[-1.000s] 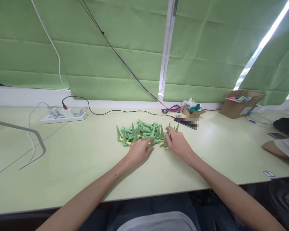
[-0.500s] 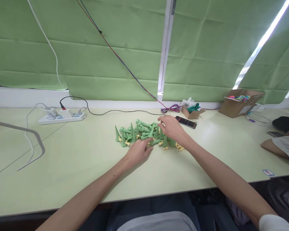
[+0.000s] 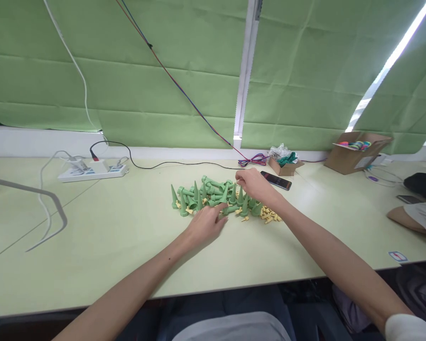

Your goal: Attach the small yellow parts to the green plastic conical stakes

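Note:
A pile of green plastic cone-shaped spikes (image 3: pixel 188 200), some upright and others lying down, covers the middle of the table. My left hand (image 3: pixel 206 223) rests at the pile's front edge, thumb and index finger apart, the index fingertip by the base of a tilted spike (image 3: pixel 225 193). Over the right part of the pile, my right hand (image 3: pixel 254 183) has its fingers drawn together; whatever lies between them is hidden. Small yellow plastic pieces (image 3: pixel 269 215) lie in a heap below my right wrist, with several more scattered among the spikes.
Behind my right hand lie a phone (image 3: pixel 276 180) and a small carton (image 3: pixel 285 167). A larger cardboard box (image 3: pixel 357 154) stands at the back right. A power strip (image 3: pixel 94 173) with cables is at the left. Another person's arm (image 3: pixel 403 218) rests at the far right.
The fingers of my right hand have drawn together over the pile. More of the yellow heap shows below my right wrist. My left hand has hardly moved; the view has shifted slightly.

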`<state>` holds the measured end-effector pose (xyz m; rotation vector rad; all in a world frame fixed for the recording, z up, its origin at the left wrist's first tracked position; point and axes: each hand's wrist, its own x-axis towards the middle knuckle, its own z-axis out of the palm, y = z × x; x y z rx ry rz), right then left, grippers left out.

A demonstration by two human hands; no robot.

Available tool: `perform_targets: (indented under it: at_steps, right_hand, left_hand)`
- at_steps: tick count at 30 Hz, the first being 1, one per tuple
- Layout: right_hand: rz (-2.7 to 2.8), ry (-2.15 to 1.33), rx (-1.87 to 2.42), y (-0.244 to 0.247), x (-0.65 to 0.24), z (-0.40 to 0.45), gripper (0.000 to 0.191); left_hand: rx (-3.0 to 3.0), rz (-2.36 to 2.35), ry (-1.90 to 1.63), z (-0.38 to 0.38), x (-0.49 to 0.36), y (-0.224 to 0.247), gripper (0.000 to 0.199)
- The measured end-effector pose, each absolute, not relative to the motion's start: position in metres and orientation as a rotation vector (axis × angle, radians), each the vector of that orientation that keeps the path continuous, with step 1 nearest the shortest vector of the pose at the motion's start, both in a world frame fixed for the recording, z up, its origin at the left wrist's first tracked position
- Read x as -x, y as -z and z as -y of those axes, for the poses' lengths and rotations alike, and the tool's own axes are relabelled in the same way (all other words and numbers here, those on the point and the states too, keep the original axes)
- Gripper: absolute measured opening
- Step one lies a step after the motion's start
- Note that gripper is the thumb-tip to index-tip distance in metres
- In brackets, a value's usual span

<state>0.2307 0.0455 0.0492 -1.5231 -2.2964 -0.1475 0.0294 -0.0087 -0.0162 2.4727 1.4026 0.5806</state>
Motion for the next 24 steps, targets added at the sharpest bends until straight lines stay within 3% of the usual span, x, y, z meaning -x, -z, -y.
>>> perform_targets:
  at_steps: [24]
  right_hand:
    - [2.205, 0.165, 1.282, -0.080, -0.234, -0.022, 0.019]
  left_hand:
    - [-2.429, -1.346, -0.691, 0.005, -0.030, 0.015, 0.035]
